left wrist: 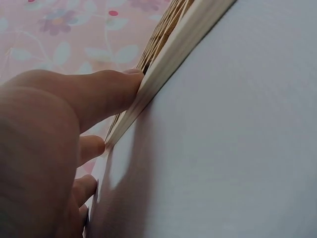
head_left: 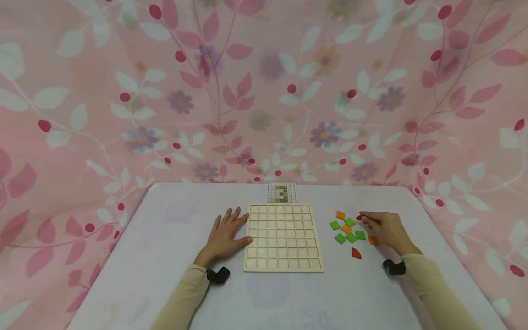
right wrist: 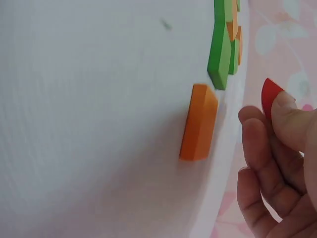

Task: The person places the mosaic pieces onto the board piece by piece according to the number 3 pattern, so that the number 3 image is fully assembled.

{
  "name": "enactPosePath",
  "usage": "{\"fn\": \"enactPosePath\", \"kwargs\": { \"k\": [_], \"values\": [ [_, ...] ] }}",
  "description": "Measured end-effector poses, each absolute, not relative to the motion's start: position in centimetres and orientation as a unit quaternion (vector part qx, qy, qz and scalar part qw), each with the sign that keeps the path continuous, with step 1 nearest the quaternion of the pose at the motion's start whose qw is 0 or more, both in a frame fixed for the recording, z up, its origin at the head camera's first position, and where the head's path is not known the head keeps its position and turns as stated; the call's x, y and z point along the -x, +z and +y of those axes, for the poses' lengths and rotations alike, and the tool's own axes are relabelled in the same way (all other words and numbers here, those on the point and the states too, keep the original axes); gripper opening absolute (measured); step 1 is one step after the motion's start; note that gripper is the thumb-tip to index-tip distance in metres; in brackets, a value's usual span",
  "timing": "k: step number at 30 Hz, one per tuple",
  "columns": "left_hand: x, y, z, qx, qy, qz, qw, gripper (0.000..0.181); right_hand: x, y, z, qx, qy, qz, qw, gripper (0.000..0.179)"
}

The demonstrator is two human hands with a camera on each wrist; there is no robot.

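A wooden grid board (head_left: 283,236) with bare square cells lies in the middle of the table. Along its left edge rests my left hand (head_left: 226,236), fingers spread and thumb on the rim; the left wrist view shows the thumb (left wrist: 106,94) against the wooden side. My right hand (head_left: 385,228) pinches a red quarter-circle tile (right wrist: 270,96) between thumb and fingers, raised above the table at the right. Beneath and beside it lie several green square tiles (head_left: 351,237), orange square tiles (head_left: 340,215) and another red quarter-circle tile (head_left: 356,253).
Behind the board, a small printed card (head_left: 282,193) shows a grid with coloured squares. A white cloth (head_left: 173,238) covers the table. Pink floral fabric (head_left: 264,91) hangs behind and at both sides. Each wrist wears a black camera strap (head_left: 218,275).
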State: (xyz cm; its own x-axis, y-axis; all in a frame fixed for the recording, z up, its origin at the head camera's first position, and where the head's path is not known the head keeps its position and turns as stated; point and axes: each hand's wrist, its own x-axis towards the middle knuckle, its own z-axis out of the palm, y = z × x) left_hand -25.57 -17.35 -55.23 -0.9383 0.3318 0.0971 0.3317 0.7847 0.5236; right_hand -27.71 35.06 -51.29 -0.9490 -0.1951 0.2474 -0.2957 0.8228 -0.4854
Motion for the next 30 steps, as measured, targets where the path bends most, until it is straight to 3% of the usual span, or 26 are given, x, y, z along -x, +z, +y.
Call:
{"fn": "enactPosePath", "kwargs": {
  "k": [5, 14, 30],
  "values": [
    [25.5, -55.6, -17.5, -0.171, 0.272, 0.947, 0.000, 0.081, 27.3, -51.4, 34.2, -0.125, 0.286, -0.945, 0.097, 0.032],
    [25.4, -55.6, -17.6, -0.172, 0.274, 0.946, 0.007, 0.081, 27.5, -51.4, 31.3, -0.111, 0.320, -0.928, 0.153, 0.025],
    [25.6, -55.3, -17.5, -0.171, 0.275, 0.946, -0.003, 0.081, 29.5, -51.4, 24.5, -0.089, 0.392, -0.903, 0.155, 0.022]
  ]
}}
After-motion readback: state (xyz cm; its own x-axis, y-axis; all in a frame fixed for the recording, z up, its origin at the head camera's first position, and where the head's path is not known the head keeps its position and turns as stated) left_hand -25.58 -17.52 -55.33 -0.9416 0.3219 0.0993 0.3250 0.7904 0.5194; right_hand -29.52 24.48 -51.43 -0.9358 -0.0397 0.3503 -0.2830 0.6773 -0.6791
